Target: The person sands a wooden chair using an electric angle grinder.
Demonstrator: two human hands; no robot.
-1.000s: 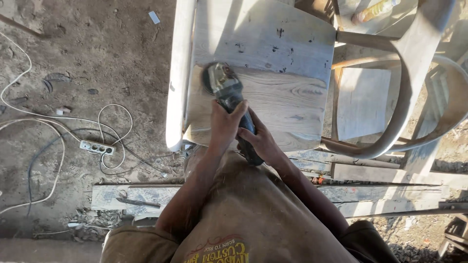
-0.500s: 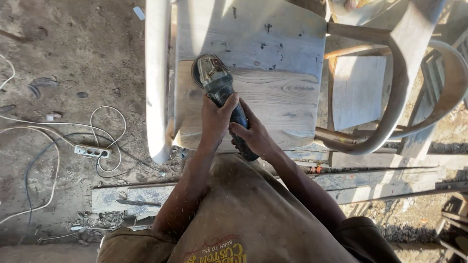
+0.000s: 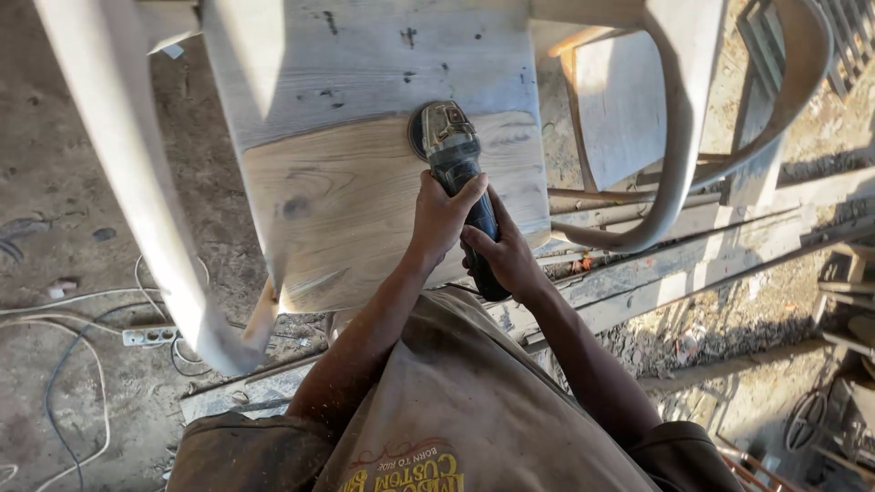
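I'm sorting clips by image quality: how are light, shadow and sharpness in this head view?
Head view: hard sunlight from the right bleaches the chair seat; shadow covers the left ground; both hands, left and right, and the grinder are sharp; wide-lens bending at edges.

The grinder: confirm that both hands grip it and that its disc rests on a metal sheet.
Not a metal sheet. The head view shows the left hand and right hand gripping the grinder, but its disc rests on a wooden chair seat, grey above and freshly sanded below.
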